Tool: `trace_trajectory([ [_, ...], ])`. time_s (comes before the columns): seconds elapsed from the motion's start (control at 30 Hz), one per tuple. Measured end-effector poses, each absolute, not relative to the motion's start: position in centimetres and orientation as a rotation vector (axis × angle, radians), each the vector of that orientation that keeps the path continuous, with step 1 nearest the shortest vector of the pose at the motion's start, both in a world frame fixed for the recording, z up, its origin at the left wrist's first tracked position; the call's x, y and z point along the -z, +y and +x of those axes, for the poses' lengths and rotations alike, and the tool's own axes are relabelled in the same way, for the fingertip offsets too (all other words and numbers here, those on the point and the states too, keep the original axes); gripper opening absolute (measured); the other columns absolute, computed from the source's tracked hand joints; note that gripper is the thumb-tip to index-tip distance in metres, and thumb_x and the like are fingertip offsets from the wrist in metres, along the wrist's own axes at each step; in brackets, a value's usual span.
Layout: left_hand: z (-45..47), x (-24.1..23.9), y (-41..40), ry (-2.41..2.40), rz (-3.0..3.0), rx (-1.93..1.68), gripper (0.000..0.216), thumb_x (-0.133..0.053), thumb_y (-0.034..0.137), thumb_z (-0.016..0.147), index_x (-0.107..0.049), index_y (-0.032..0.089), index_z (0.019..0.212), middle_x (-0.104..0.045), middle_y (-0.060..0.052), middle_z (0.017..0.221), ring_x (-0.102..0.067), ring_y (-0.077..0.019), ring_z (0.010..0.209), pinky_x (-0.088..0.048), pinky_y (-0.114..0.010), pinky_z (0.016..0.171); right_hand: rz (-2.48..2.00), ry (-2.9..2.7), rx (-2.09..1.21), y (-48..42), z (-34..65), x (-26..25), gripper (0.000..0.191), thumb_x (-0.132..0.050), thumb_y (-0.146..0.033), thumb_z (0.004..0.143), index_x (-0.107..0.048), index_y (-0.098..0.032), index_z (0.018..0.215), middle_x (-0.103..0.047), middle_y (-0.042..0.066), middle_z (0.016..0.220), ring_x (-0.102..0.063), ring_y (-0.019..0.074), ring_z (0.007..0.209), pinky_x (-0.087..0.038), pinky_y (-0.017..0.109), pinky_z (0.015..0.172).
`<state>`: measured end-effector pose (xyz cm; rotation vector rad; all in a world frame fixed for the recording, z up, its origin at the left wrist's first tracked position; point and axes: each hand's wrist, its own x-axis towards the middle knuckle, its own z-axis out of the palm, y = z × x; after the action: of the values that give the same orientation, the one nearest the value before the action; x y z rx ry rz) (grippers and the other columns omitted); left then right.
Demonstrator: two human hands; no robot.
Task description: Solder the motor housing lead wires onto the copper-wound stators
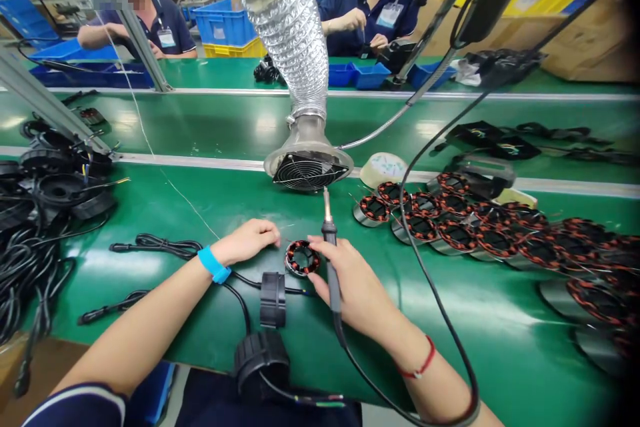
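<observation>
The right hand (357,287) grips a soldering iron (330,250) firmly, tip pointing far. The left hand (247,240) rests half-open, holding nothing, fingertips just left of the copper coil (302,258).

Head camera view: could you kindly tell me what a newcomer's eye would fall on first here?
The silver ribbed fume duct drops from top centre, ending in a fan grille over the green bench. Just below, the right hand grips a soldering iron beside a copper-wound stator ring, the left hand at its other side. A row of similar stators lies overlapped at right.
</observation>
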<state>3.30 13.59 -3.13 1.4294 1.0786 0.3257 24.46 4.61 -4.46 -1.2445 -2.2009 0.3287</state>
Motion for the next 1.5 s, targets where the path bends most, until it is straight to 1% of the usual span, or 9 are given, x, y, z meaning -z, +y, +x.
trace_trajectory([
  [0.1, 3.3, 3.0, 13.6, 1.029, 1.294, -0.21, 0.023, -0.057, 0.033, 0.071, -0.061, 0.011, 0.067, -0.043, 0.004, 0.054, -0.026, -0.0055, 0.045, -0.015, -0.021, 0.044, -1.264, -2.168, -0.43, 4.7, 24.2, 5.5, 0.051, -0.059, -0.016, 0.081, -0.038, -0.021, 0.126, -0.049, 0.014, 0.135, -0.049, 0.0286, 0.118, -0.047, 0.051, 0.093],
  [0.27, 4.4, 3.6, 13.3, 0.853, 1.048, -0.286, 0.035, -0.065, 0.044, 0.07, -0.06, 0.01, 0.078, -0.046, 0.004, 0.059, -0.021, -0.0029, 0.043, -0.009, -0.022, 0.044, -1.245, -2.137, -0.48, 4.7, 23.7, 7.1, 0.053, -0.063, -0.018, 0.08, -0.038, -0.022, 0.127, -0.055, 0.013, 0.128, -0.055, 0.0267, 0.111, -0.05, 0.048, 0.09],
  [0.4, 5.3, 3.7, 12.7, 0.925, 1.212, -0.361, 0.037, -0.063, 0.048, 0.075, -0.055, 0.013, 0.082, -0.045, 0.005, 0.063, -0.029, -0.0047, 0.049, -0.02, -0.019, 0.047, -1.345, -2.081, -0.356, 4.7, 24.2, 7.4, 0.052, -0.065, -0.024, 0.08, -0.04, -0.019, 0.125, -0.059, 0.014, 0.122, -0.058, 0.0279, 0.1, -0.051, 0.048, 0.083],
  [0.53, 5.1, 3.4, 12.2, 0.877, 1.495, -0.135, 0.033, -0.064, 0.044, 0.075, -0.051, 0.014, 0.073, -0.045, 0.005, 0.065, -0.038, -0.0085, 0.061, -0.03, -0.021, 0.058, -1.393, -2.028, -0.294, 4.7, 24.5, 7.6, 0.051, -0.063, -0.027, 0.081, -0.04, -0.018, 0.126, -0.058, 0.015, 0.124, -0.058, 0.0285, 0.1, -0.05, 0.047, 0.082],
  [0.73, 4.4, 3.2, 12.7, 0.992, 1.557, -0.253, 0.036, -0.05, 0.044, 0.083, -0.062, 0.012, 0.075, -0.053, 0.0, 0.067, -0.043, -0.0104, 0.063, -0.033, -0.023, 0.06, -1.418, -2.013, -0.29, 4.8, 24.3, 7.6, 0.046, -0.061, -0.028, 0.082, -0.042, -0.019, 0.124, -0.059, 0.014, 0.121, -0.058, 0.0286, 0.099, -0.05, 0.047, 0.081],
  [0.9, 5.5, 3.5, 12.5, 0.939, 1.14, -0.3, 0.045, -0.059, 0.057, 0.073, -0.056, 0.012, 0.068, -0.036, 0.007, 0.053, -0.019, -0.004, 0.043, -0.012, -0.021, 0.043, -1.393, -2.092, -0.283, 4.7, 23.7, 7.1, 0.047, -0.061, -0.026, 0.082, -0.042, -0.018, 0.124, -0.06, 0.015, 0.119, -0.059, 0.0286, 0.095, -0.05, 0.047, 0.078],
  [1.03, 5.7, 3.3, 12.4, 0.927, 1.066, -0.309, 0.044, -0.061, 0.055, 0.072, -0.055, 0.012, 0.072, -0.041, 0.006, 0.055, -0.019, -0.0027, 0.041, -0.008, -0.022, 0.042, -1.373, -2.086, -0.253, 4.6, 23.5, 6.9, 0.05, -0.061, -0.026, 0.082, -0.039, -0.018, 0.127, -0.06, 0.016, 0.119, -0.059, 0.0298, 0.097, -0.049, 0.049, 0.081],
  [1.3, 3.5, 2.0, 12.3, 0.853, 1.529, -0.032, 0.033, -0.057, 0.046, 0.082, -0.056, 0.013, 0.076, -0.049, 0.003, 0.067, -0.04, -0.0086, 0.06, -0.031, -0.02, 0.057, -1.391, -2.011, -0.243, 4.8, 24.4, 7.3, 0.053, -0.061, -0.027, 0.083, -0.036, -0.018, 0.129, -0.059, 0.016, 0.123, -0.058, 0.029, 0.106, -0.047, 0.048, 0.087],
  [1.5, 4.1, 2.5, 12.4, 0.813, 1.503, -0.141, 0.031, -0.055, 0.041, 0.083, -0.064, 0.011, 0.078, -0.056, -0.001, 0.069, -0.047, -0.0109, 0.067, -0.035, -0.022, 0.064, -1.395, -2.01, -0.232, 4.8, 24.2, 7.4, 0.05, -0.06, -0.028, 0.083, -0.038, -0.018, 0.127, -0.058, 0.017, 0.124, -0.058, 0.0295, 0.106, -0.047, 0.048, 0.087],
])
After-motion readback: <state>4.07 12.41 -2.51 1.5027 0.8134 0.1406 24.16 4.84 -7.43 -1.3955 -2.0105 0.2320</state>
